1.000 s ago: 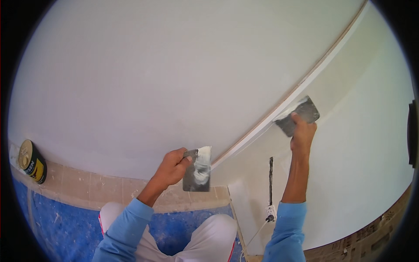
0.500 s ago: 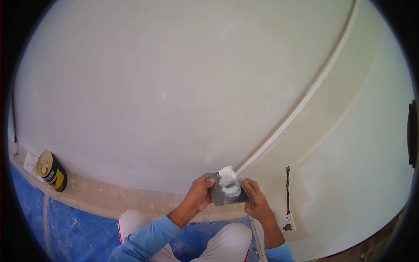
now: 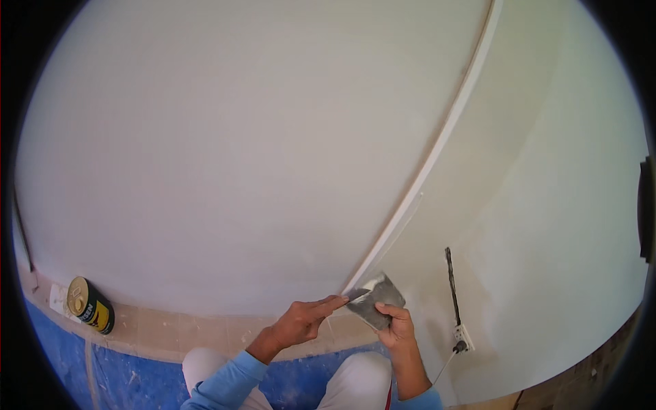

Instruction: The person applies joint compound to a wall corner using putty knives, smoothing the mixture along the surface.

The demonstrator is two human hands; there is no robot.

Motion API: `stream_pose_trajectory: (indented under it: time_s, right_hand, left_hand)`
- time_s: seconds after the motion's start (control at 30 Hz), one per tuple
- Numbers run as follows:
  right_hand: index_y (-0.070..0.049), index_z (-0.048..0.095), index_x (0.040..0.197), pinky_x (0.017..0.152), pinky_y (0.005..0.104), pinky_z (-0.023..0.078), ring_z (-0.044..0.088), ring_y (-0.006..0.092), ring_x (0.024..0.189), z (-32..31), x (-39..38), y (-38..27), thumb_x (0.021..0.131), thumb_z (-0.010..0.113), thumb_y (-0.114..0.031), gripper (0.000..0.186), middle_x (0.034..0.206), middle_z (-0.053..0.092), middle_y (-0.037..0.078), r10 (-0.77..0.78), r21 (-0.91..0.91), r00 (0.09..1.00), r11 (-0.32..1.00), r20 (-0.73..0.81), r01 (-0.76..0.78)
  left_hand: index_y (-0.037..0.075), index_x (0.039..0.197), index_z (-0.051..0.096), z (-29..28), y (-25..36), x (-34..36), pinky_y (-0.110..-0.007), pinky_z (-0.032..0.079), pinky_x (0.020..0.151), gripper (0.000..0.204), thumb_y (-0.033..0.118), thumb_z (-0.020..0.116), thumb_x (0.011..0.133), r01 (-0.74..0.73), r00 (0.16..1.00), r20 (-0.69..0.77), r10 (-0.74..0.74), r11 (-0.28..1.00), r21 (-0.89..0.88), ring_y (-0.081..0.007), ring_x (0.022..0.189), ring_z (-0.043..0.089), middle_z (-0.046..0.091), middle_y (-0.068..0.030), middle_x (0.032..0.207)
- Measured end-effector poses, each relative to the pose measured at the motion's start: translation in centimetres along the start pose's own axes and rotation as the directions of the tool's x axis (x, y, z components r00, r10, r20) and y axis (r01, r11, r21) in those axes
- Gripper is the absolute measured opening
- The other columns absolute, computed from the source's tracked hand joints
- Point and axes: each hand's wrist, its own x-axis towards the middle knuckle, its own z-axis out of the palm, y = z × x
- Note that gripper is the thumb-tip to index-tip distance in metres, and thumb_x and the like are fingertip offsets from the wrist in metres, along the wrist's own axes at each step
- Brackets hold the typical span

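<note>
My right hand grips a grey, flat, roughly square putty scraper, its thumb across the face. White putty is smeared near the scraper's upper edge. Its blade is tilted, in front of the foot of the white strip on the wall. My left hand is closed, fingers stretched toward the scraper's left corner. At those fingertips a small dark blade, seen nearly edge-on, lies against the grey scraper; most of it is hidden by the fingers.
A pale wall meets another along a white vertical strip. On the right wall are a dark slot and an outlet box with a plug and cord. A dark green and yellow can stands left. Blue sheeting covers the floor.
The scraper has turned and moved right, now gripped by my right hand. My left hand has shifted from its left edge to a fingers-forward hold. Less putty shows. The view has shifted.
</note>
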Motion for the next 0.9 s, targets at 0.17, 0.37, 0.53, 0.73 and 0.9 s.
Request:
stream_pose_trajectory:
  time_s: [0.17,0.37,0.53,0.73,0.9]
  right_hand:
    - [-0.002,0.056,0.122,0.101,0.0523,0.047,0.06,0.0353,0.114,-3.3,1.0,1.2,0.081,0.062,0.005,0.042,0.118,0.063,0.016,-0.055,0.227,0.996,0.973,0.075,0.036]
    - [-0.008,0.053,0.127,0.098,0.0641,0.044,0.057,0.0385,0.118,-17.9,4.6,8.1,0.084,0.063,-0.002,0.044,0.124,0.06,0.015,0.035,0.288,0.994,0.957,-0.105,-0.004]
    - [-0.013,0.049,0.131,0.095,0.0693,0.042,0.055,0.038,0.119,-24.1,6.9,17.0,0.088,0.063,-0.007,0.045,0.129,0.057,0.012,0.445,0.405,0.88,0.844,-0.163,-0.351]
    - [-0.01,0.046,0.133,0.091,0.0705,0.044,0.055,0.0397,0.117,-26.2,10.7,21.7,0.092,0.058,-0.007,0.043,0.13,0.055,0.014,0.445,0.325,0.8,0.887,-0.402,-0.329]
    - [-0.007,0.043,0.134,0.09,0.0689,0.045,0.054,0.0406,0.119,-27.1,13.2,23.8,0.091,0.057,-0.003,0.045,0.128,0.056,0.018,0.419,0.312,0.832,0.896,-0.364,-0.315]
  left_hand:
    - [0.011,0.123,0.058,-1.4,-3.5,-1.0,-0.041,0.053,0.056,0.057,-0.008,0.058,0.07,-0.075,0.94,0.325,-0.105,0.866,0.495,-0.0325,0.072,0.066,0.069,-0.0096,0.097]
    - [0.003,0.102,0.059,-7.5,-2.7,0.9,-0.041,0.046,0.056,0.018,-0.002,0.06,0.084,0.314,0.949,-0.171,-0.263,0.819,0.481,-0.0338,0.06,0.06,0.063,-0.0143,0.074]
    - [-0.002,0.101,0.061,-10.9,-4.7,2.3,-0.033,0.04,0.057,0.022,0.018,0.052,0.096,0.224,0.872,-0.488,0.044,0.849,0.478,-0.0184,0.06,0.051,0.059,-0.0099,0.07]
    - [-0.002,0.093,0.059,-10.4,-5.4,2.0,-0.031,0.032,0.053,0.031,0.028,0.052,0.095,0.292,0.896,-0.437,-0.081,0.849,0.44,-0.0163,0.056,0.041,0.048,-0.0063,0.062]
    - [-0.002,0.089,0.058,-10.8,-6.1,1.4,-0.031,0.033,0.054,0.033,0.03,0.052,0.095,0.3,0.917,-0.387,-0.102,0.816,0.494,-0.0169,0.056,0.043,0.048,-0.0069,0.063]
